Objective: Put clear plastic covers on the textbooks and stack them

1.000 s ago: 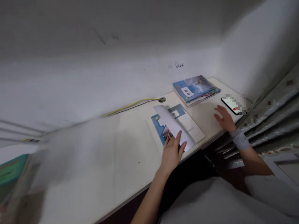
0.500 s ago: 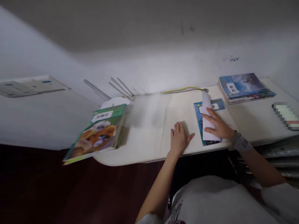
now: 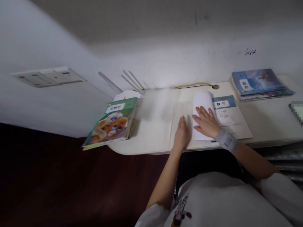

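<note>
A maths textbook [image 3: 233, 121] with a blue band across its top lies on the white table. Over its left part is a blank white sheet [image 3: 203, 101], and my right hand [image 3: 205, 121] presses flat on that sheet with fingers spread. My left hand [image 3: 182, 134] rests on its edge just left of the sheet, fingers stretched out and close together, holding nothing. Whether it touches the sheet's edge I cannot tell. Beneath and left of it, a thin see-through sheet [image 3: 174, 123] appears to lie on the tabletop [image 3: 151, 138].
A stack of biology books [image 3: 111, 124] overhangs the table's left end. Physics books [image 3: 258, 82] are stacked at the back right. A yellow cable [image 3: 191, 84] runs along the wall to a hole [image 3: 215, 86]. A blurred-out device [image 3: 298, 111] lies far right.
The white sheet has swung left and flattened, uncovering more of the textbook's front. My right hand moved left with it. My left hand turned onto its edge, its thumb no longer spread.
</note>
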Available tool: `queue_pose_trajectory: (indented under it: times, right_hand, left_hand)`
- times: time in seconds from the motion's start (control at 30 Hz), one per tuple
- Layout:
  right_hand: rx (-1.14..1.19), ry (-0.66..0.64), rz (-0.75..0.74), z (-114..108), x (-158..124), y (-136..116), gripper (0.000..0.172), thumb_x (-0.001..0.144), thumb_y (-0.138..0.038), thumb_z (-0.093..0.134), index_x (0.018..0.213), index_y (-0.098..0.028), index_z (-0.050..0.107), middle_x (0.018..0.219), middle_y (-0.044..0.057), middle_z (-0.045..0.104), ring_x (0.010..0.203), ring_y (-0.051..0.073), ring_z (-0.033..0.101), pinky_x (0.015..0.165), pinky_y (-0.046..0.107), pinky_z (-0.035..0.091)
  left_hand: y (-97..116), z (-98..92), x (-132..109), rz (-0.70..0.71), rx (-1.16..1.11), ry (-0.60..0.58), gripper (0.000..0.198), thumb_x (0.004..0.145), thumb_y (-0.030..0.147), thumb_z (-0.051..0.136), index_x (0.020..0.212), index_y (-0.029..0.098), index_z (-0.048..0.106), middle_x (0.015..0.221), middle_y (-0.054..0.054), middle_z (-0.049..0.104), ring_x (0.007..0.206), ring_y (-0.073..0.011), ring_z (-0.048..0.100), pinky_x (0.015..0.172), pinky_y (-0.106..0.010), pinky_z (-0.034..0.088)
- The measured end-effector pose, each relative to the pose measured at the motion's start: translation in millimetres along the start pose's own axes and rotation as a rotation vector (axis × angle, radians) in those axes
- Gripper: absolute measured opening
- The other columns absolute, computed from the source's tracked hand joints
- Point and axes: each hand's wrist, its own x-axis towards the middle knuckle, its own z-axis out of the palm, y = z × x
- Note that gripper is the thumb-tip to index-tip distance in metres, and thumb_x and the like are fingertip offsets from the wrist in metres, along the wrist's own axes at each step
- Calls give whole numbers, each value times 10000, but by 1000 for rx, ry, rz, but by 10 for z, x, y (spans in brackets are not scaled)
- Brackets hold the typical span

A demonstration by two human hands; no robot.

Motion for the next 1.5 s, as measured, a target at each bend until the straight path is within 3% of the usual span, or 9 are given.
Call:
queue_pose_trajectory:
  times: [0.23, 0.33, 0.47, 0.57, 0.7, 0.87, 1.23, 1.5]
  right_hand:
    - [2, 4, -12, 84, 96, -298, 449, 882, -275, 477, 1314, -151, 491, 1496, 170, 330, 1397, 332, 233, 1109, 581, 157]
    - [66, -41, -21, 67, 186, -279, 427, 890, -253, 441, 1302, -158, 503, 1497, 154, 336, 1395, 308, 249, 1109, 551, 191]
    - [144, 16, 126, 18, 513, 124, 470, 864, -254, 494, 1325, -165, 471, 1524, 158, 269, 1411, 322, 195, 1100, 561, 196]
    - [212, 43, 306, 35, 820, 530, 637, 820, -333, 573, 1393, -146, 368, 1529, 183, 225, 1407, 353, 178, 1087, 565, 220]
    - [296, 19, 359, 145, 1035, 813, 701, 776, -403, 601, 1384, -143, 367, 1364, 185, 436, 1275, 329, 394, 1030, 488, 345]
    - [230, 94, 387, 258, 1013, 774, 627, 693, -289, 632, 1291, -180, 474, 1245, 150, 472, 1179, 328, 429, 976, 463, 388]
    - [137, 31, 315, 301, 1034, 697, 507, 713, -226, 574, 1213, -144, 555, 1285, 163, 433, 1175, 334, 421, 990, 456, 383]
    - [126, -24, 279, 290, 1040, 743, 429, 716, -225, 596, 1133, -134, 634, 1304, 151, 429, 1189, 318, 419, 1000, 426, 387]
  left_hand:
    - [88, -20, 2, 50, 24, 64, 548, 867, 137, 407, 1407, 118, 317, 1465, -195, 363, 1363, -258, 348, 1082, -461, 366]
    - [110, 5, -18, 61, 39, 67, 559, 868, 143, 416, 1414, 108, 304, 1451, -195, 378, 1367, -252, 340, 1090, -449, 358]
    - [111, 27, -38, 27, 77, 70, 555, 848, 86, 383, 1401, 113, 345, 1434, -188, 401, 1341, -249, 382, 1085, -424, 371]
    - [117, 27, -42, 32, 121, 44, 539, 834, 57, 377, 1371, 102, 395, 1416, -198, 422, 1321, -266, 410, 1070, -437, 390]
    - [127, 22, -51, 54, 124, 60, 512, 846, 68, 393, 1354, 134, 421, 1402, -176, 450, 1306, -262, 431, 1059, -439, 406]
    - [143, 26, -56, 11, 136, 54, 516, 821, 46, 413, 1327, 146, 443, 1419, -167, 438, 1309, -265, 430, 1048, -448, 419]
    - [108, 53, -47, 57, 105, 78, 419, 844, 66, 412, 1229, 177, 536, 1416, -125, 453, 1327, -262, 406, 1063, -472, 409]
    - [95, 57, -41, 38, 134, 39, 393, 868, 69, 390, 1224, 103, 555, 1417, -188, 437, 1344, -282, 377, 1084, -451, 377]
